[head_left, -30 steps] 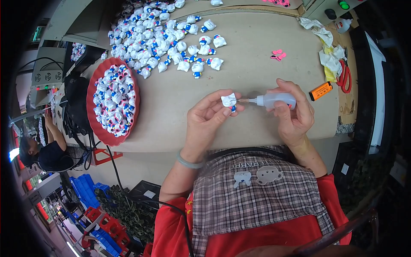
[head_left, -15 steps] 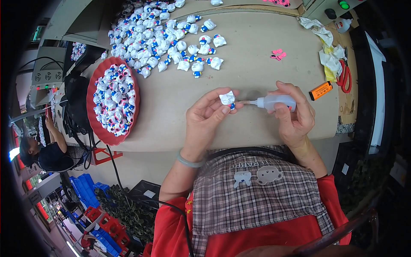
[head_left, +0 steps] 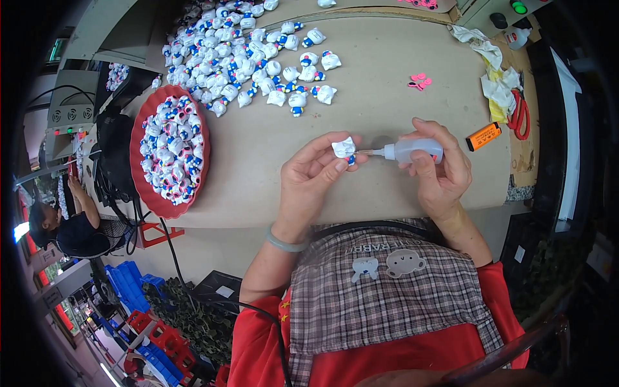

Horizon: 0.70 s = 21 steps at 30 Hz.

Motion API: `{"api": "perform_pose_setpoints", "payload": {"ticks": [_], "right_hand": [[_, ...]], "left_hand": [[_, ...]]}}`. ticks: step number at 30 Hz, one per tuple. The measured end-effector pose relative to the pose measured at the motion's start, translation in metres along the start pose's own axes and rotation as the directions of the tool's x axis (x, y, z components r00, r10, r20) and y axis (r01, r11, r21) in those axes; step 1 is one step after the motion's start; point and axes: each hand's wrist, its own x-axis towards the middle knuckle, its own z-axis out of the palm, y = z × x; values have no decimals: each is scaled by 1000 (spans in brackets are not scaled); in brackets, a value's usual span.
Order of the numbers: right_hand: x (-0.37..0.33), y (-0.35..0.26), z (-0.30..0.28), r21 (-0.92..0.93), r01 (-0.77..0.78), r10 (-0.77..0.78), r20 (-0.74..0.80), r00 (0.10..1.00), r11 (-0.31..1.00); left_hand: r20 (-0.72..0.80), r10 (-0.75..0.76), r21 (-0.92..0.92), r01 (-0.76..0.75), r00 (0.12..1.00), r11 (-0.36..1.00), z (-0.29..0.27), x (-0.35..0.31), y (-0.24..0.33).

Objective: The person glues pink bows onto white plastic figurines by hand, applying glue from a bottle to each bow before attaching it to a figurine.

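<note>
Between the thumb and fingers of my left hand (head_left: 316,169) is a small white-and-blue figurine (head_left: 343,148), its white head facing up. My right hand (head_left: 443,169) is closed round a translucent squeeze bottle (head_left: 412,151), which lies sideways with its thin nozzle pointing left. The nozzle tip reaches the figurine's edge by my left fingertips; whether it touches, I cannot tell. A few pink pieces (head_left: 420,82) lie on the table beyond my right hand.
Many similar figurines (head_left: 225,55) spread over the far left of the table (head_left: 387,84). A red scalloped basin (head_left: 204,155) full of figurines stands at left. To the right are an orange box (head_left: 483,137), red-handled scissors (head_left: 518,116) and crumpled paper (head_left: 500,87). Another person (head_left: 80,222) sits far left.
The squeeze bottle and my right hand have shifted very slightly left. My left hand keeps its hold on the figurine almost in place.
</note>
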Motion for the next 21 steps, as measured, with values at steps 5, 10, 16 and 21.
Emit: {"api": "perform_pose_setpoints", "payload": {"ticks": [5, 10, 16, 21], "right_hand": [[2, -2, -5, -19, -3, 3, 2, 1000, 1000], [5, 4, -11, 82, -28, 34, -78, 996, 996], [28, 7, -34, 365, -191, 259, -148, 954, 911], [42, 13, -53, 271, -364, 401, -97, 911, 891]], "left_hand": [[-5, -1, -1, 1, 1000, 1000, 0, 1, -1], [20, 0, 15, 0, 1000, 1000, 1, 3, -1], [-36, -13, -16, 13, 999, 1000, 5, -1, 4], [5, -28, -10, 28, 1000, 1000, 3, -1, 1]]}}
